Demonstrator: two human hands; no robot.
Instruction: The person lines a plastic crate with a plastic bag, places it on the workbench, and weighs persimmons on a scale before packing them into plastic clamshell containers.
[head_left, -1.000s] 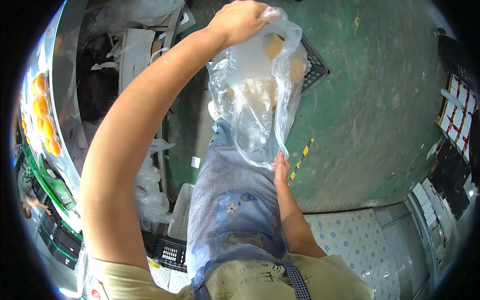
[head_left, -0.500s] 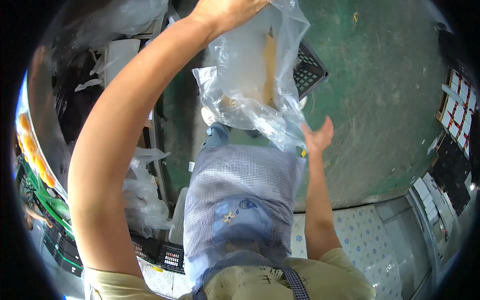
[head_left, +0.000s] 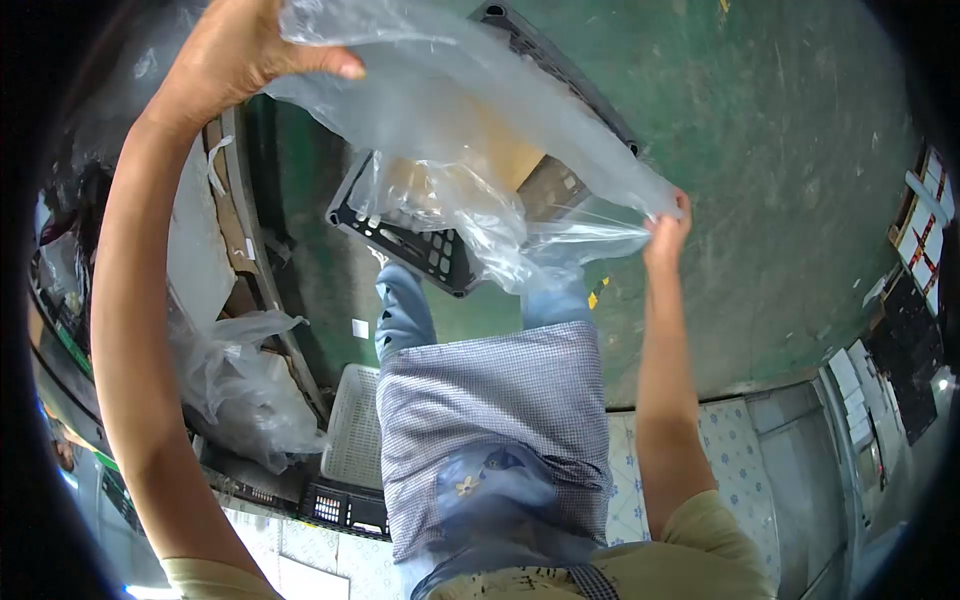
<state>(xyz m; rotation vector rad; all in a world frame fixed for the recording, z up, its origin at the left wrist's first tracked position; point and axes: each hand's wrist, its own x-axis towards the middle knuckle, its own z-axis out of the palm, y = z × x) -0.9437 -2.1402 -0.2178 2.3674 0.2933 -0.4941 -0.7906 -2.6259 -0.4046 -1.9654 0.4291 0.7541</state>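
A large clear plastic bag is spread between my two hands, over a black plastic crate on the floor. At the upper left, my left hand holds the bag's edge; its thumb stretches out along the film, and the other fingers are partly hidden. My right hand pinches the opposite edge of the bag on the right. The bag's lower part sags in folds into the crate. Brown cardboard shows through the film inside the crate.
Crumpled plastic film hangs from a shelf on the left. A white plastic basket stands beside my apron, with another black crate near it. White boxes with red markings are at the far right. The floor is green.
My left hand has moved left and the bag has spread wider over the crate. My right hand, fingers apart before, has moved up slightly and closed on the bag's edge. More of the crate shows.
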